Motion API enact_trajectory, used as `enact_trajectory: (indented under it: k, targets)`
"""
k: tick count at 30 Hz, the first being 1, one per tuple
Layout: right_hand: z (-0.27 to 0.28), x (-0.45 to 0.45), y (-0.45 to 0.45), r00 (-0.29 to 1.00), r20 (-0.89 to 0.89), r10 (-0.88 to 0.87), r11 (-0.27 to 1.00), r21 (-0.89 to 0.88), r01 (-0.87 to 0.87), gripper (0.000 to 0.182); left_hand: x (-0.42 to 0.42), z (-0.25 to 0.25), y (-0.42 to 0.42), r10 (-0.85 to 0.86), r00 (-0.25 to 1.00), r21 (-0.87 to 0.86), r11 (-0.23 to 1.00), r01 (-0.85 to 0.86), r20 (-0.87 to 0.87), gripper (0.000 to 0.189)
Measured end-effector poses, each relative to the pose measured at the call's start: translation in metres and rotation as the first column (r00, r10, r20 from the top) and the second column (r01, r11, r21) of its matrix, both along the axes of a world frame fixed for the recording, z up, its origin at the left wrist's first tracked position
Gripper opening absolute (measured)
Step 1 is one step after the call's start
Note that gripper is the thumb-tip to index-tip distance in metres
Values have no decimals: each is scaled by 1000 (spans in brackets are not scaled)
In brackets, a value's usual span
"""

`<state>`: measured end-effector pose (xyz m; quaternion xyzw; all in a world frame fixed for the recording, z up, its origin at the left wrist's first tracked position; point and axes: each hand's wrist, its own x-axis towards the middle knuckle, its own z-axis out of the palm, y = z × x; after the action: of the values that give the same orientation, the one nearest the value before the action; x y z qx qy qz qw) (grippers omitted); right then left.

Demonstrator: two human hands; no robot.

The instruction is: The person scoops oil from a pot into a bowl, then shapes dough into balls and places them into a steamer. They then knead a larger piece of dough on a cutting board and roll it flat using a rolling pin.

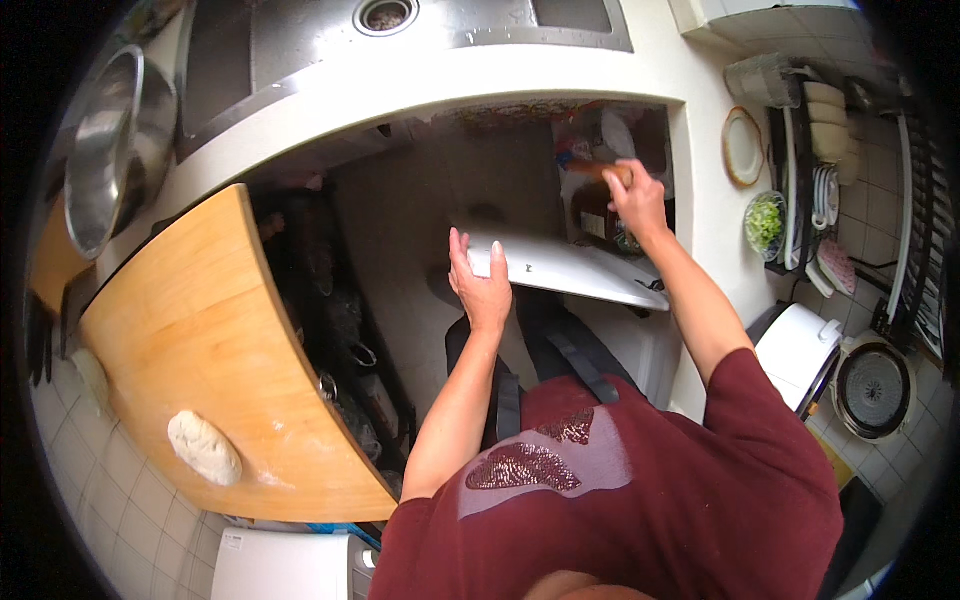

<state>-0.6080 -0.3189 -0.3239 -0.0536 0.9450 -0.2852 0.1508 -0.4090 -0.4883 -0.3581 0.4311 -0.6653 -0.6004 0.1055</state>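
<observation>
My left hand [480, 292] is at the free edge of a white cabinet door [555, 268], fingers raised and thumb apart. It appears to touch the door without closing on it. My right hand [641, 199] grips a brown rod-like wooden thing [592, 169], possibly a rolling pin, at the right of the dark cupboard opening under the counter. Motion blurs the rod, and its far end is hard to make out. To my left, an oblong piece of dough [204, 448] lies on a large wooden board [195, 337] with traces of flour.
A stainless steel sink [300, 37] is set in the white counter [420, 79] ahead. Metal bowls [112, 157] stand at the far left. On the right are a bowl of chopped greens [765, 225], a plate [744, 146], a dish rack and an open-lidded white cooker [795, 352].
</observation>
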Motion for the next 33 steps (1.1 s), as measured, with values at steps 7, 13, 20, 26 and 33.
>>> enact_trajectory:
  k: [7,13,20,26,33]
  targets:
    - [220,72,-4,895,-366,257,871,-313,-378,31,-79,10,-12,-144,961,-113,978,174,236,77]
    - [265,76,-3,880,-377,288,631,-617,-471,36,-175,57,-26,-447,824,152,894,421,348,81]
    - [239,48,-51,917,26,398,397,-906,-147,33,-48,86,-47,-425,905,100,902,420,23,58]
    - [240,52,-141,645,228,730,257,-965,50,32,62,178,-98,268,844,634,766,106,-465,67]
    - [219,125,-234,175,405,897,405,-914,40,29,170,246,-118,709,153,715,699,-19,-688,52]
